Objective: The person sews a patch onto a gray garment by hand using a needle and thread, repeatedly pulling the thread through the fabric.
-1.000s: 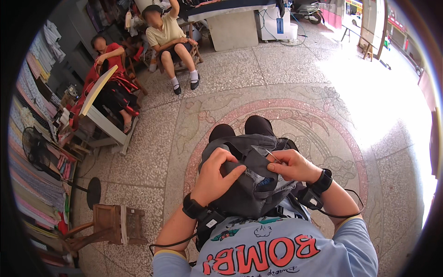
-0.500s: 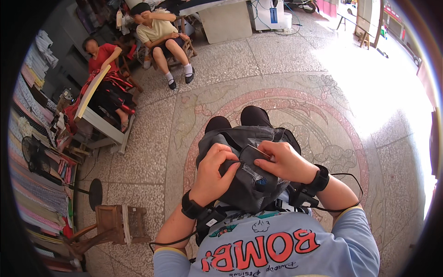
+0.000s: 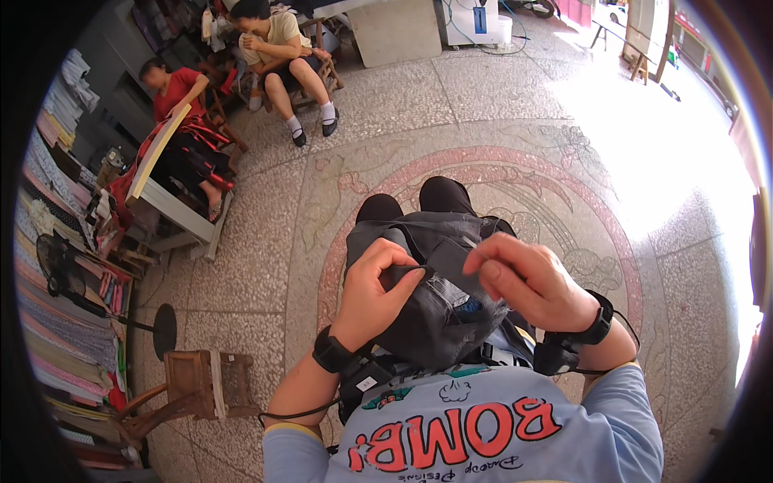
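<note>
Dark-grey woven fabric piece (image 3: 419, 322) pinched on the lap

It lies bunched on the lap beside the black-trousered knees (image 3: 444, 197), a pale frayed patch (image 3: 441, 288) showing between the hands. The left hand (image 3: 370, 294) has its thumb and fingers closed on a fold. The right hand (image 3: 535, 282) is blurred, fingers curled; whether they hold anything, I cannot tell. Close handwork near the fraying seems under way; the next move probably calls for a steady left pinch.

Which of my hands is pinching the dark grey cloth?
Your left hand: it pinches the dark grey cloth against its thumb, while your right hand, blurred, shows no visible grip on it.
</note>
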Demonstrator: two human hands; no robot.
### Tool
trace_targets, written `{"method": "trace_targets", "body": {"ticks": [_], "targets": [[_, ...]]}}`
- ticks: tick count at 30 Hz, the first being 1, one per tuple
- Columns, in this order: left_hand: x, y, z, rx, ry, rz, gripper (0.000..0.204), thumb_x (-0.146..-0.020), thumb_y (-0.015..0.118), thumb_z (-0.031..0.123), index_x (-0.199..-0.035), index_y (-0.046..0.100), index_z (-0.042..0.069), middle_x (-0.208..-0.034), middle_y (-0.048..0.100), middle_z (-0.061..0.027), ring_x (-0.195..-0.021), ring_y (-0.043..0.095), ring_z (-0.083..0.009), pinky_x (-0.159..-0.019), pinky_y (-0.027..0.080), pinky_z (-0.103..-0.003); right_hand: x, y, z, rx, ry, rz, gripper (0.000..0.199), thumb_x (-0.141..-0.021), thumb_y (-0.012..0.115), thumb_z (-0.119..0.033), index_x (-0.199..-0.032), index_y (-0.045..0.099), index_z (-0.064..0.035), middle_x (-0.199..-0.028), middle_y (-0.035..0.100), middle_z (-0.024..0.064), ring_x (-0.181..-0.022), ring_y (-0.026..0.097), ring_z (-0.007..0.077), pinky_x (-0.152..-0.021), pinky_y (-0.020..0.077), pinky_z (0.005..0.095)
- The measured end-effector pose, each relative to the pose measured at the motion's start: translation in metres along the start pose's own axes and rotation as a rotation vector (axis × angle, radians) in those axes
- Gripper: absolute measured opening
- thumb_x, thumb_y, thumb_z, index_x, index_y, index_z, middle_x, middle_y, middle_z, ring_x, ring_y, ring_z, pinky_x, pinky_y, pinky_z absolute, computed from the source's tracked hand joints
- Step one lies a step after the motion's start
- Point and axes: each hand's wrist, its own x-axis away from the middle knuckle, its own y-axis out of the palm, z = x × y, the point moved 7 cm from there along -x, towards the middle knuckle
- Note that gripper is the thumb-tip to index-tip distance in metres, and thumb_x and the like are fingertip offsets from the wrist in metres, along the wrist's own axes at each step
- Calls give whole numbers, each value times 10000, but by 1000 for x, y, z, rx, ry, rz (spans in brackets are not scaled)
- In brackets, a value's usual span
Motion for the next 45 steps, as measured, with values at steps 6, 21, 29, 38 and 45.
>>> {"method": "trace_targets", "body": {"ticks": [6,21,29,38,45], "targets": [[-8,2,11,-7,-10,-32,93,-756,652,49,-790,582,-2,-800,532,-46,-705,520,-133,-593,393,-230,-1,23,33,79,64,-176,227,-881,444,-99,-1074,546,-37,-653,559,158,-599,563,312,-566,432,358],[-6,5,4,135,-47,-97,90,-808,618,58,-787,570,-15,-817,530,-26,-744,507,-89,-636,399,-205,-2,26,40,167,10,-136,205,-881,462,-93,-1053,551,-26,-767,608,164,-661,600,295,-598,459,335],[-5,7,0,200,-83,-89,80,-813,610,52,-788,572,-15,-827,527,-18,-749,501,-75,-642,397,-196,-2,28,43,170,-17,-108,187,-879,468,-83,-1035,550,-21,-757,602,169,-653,594,312,-584,456,339],[-4,7,-1,201,-110,-97,81,-819,608,60,-797,574,-9,-832,527,-7,-746,490,-63,-640,387,-188,-2,27,38,139,-40,-40,171,-884,462,-109,-1011,544,-29,-722,589,172,-691,597,338,-596,457,377],[-2,7,-3,198,-115,-99,82,-822,609,62,-807,573,-9,-835,524,-6,-746,486,-60,-640,385,-185,-1,28,39,139,-27,-51,171,-882,463,-104,-1014,539,-25,-735,593,174,-697,597,341,-598,458,376]]}}
